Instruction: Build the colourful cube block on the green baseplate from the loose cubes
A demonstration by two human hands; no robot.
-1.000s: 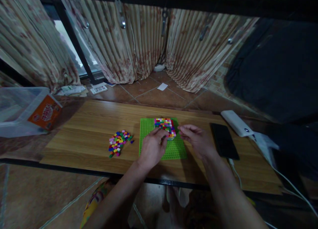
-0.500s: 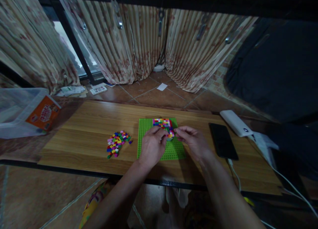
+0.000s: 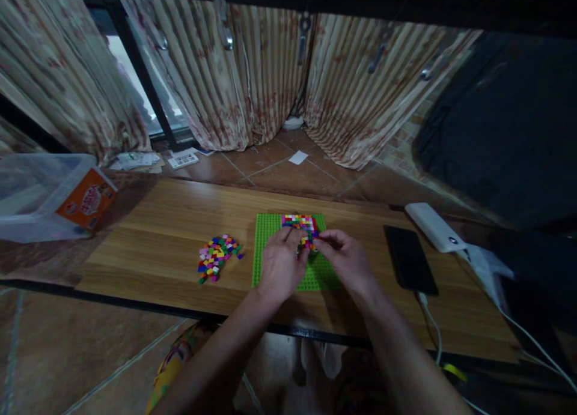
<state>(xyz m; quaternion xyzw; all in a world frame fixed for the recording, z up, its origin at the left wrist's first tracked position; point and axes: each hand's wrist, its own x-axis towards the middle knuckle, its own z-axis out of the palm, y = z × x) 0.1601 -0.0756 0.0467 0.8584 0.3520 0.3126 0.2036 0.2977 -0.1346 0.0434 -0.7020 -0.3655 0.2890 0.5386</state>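
A green studded baseplate (image 3: 265, 226) lies on the wooden table, bearing a patch of small multicoloured toy bricks (image 3: 300, 220) in tight rows. My left hand (image 3: 283, 266) is closed over the near left part of the patch, with thumb and fingers gripping at the bricks there and covering some of them. From the right, my right hand (image 3: 348, 260) reaches in with thumb and forefinger pinched at the patch's near right edge. Whatever is between those fingertips is too small to make out. Left of the baseplate lies a loose pile of small bricks (image 3: 218, 256).
On the table's right side are a black phone (image 3: 409, 259) with a white cable (image 3: 430, 319) and a white power bank (image 3: 433, 227). A clear plastic bin (image 3: 40, 193) with an orange label stands at the left. Curtains (image 3: 252, 78) hang beyond the table.
My right hand's fingertips have come in closer to the brick patch and to my left hand, which stays over the bricks. The whole view has shifted slightly.
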